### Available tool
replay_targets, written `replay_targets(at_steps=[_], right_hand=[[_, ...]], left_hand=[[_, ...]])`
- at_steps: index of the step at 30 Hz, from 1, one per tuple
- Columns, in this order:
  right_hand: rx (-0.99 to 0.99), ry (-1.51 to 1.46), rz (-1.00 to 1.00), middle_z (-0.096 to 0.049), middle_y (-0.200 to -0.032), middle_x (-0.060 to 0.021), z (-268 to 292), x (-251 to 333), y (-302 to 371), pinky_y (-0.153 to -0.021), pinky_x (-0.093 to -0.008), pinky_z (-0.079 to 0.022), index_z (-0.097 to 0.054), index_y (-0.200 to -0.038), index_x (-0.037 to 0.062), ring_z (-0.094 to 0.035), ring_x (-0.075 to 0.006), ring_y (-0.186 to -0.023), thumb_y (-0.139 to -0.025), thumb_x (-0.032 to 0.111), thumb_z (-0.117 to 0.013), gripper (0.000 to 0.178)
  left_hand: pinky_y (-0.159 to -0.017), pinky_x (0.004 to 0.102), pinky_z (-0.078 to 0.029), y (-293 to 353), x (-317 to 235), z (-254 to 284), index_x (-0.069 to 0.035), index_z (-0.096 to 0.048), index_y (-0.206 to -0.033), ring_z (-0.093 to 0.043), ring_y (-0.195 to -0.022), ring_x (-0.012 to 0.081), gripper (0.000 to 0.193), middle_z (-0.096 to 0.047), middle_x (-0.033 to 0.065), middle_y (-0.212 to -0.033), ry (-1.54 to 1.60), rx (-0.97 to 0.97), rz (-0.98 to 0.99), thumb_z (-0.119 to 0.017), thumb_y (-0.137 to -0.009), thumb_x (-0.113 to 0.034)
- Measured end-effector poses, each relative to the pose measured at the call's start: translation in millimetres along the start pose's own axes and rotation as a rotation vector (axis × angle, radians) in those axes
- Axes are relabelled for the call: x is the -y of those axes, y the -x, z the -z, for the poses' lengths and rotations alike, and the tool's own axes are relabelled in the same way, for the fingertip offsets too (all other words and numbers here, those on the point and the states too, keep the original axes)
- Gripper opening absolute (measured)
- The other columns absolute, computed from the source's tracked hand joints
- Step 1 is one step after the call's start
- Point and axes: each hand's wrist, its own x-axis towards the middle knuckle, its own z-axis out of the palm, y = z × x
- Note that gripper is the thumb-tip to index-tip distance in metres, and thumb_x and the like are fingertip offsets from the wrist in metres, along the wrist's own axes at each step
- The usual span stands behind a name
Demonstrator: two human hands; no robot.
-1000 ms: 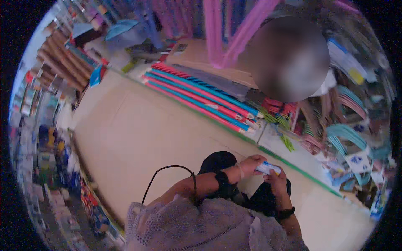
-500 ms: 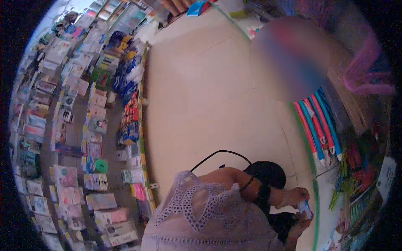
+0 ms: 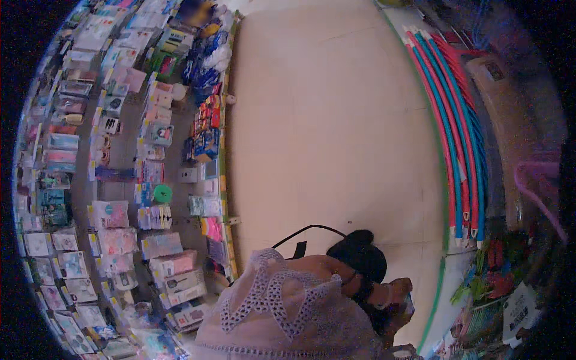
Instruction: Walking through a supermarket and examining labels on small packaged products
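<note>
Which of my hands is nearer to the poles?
Left, in the picture: your left hand is below and left of the poles; your right hand sits lower, farther away.

Lettering: I can read none; marks on the shelved packages point(image 3: 185, 287) and the white card point(image 3: 519, 317) are too blurred.

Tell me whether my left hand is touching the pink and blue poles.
Apart. The head view shows pale floor and a green edge strip between your left hand and the pink and blue poles.
</note>
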Motion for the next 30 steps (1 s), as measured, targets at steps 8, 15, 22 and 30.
replay_targets(at_steps=[8,15,22,30], right_hand=[[0.433,0.163,-0.004,-0.055,-0.094,-0.0125,37.9,1.1,7.7,-0.067,-0.0282,-0.044,-0.047,-0.105,-0.0013,-0.054,-0.0189,-0.076,-0.079,0.020,-0.060,0.036],[0.902,0.145,0.276,-0.058,-0.078,-0.0126,113.7,261.5,72.7,-0.056,-0.0333,-0.047,-0.049,-0.095,-0.0039,-0.057,-0.0220,-0.070,-0.079,0.015,-0.059,0.027],[1.059,-0.072,0.236,-0.059,-0.073,-0.0127,154.5,360.3,170.5,-0.057,-0.0334,-0.046,-0.052,-0.088,0.0003,-0.058,-0.0216,-0.062,-0.076,0.019,-0.063,0.025],[1.021,0.161,0.661,-0.057,-0.074,-0.0100,194.8,333.6,237.7,-0.055,-0.0299,-0.047,-0.051,-0.090,0.0025,-0.056,-0.0170,-0.063,-0.074,0.014,-0.065,0.025]], left_hand=[[-0.070,0.0348,-0.045,85.7,-88.1,-15.0,-0.007,-0.057,-0.097,-0.058,-0.076,0.0202,0.044,-0.057,0.0076,-0.082,-0.061,0.064,-0.073,-0.063,-0.069,-0.040],[-0.071,0.0345,-0.045,258.3,-203.9,-23.4,-0.008,-0.057,-0.100,-0.057,-0.079,0.0199,0.043,-0.058,0.0079,-0.087,-0.253,-0.003,-0.197,-0.062,-0.071,-0.039],[-0.071,0.0342,-0.045,358.0,-221.6,-95.6,-0.008,-0.058,-0.103,-0.057,-0.082,0.0196,0.042,-0.059,0.0083,-0.092,-0.418,0.004,-0.259,-0.061,-0.073,-0.038],[-0.072,0.0338,-0.044,436.7,-165.1,-194.8,-0.008,-0.058,-0.106,-0.056,-0.085,0.0193,0.041,-0.060,0.0087,-0.097,-0.517,0.059,-0.233,-0.060,-0.076,-0.037]])
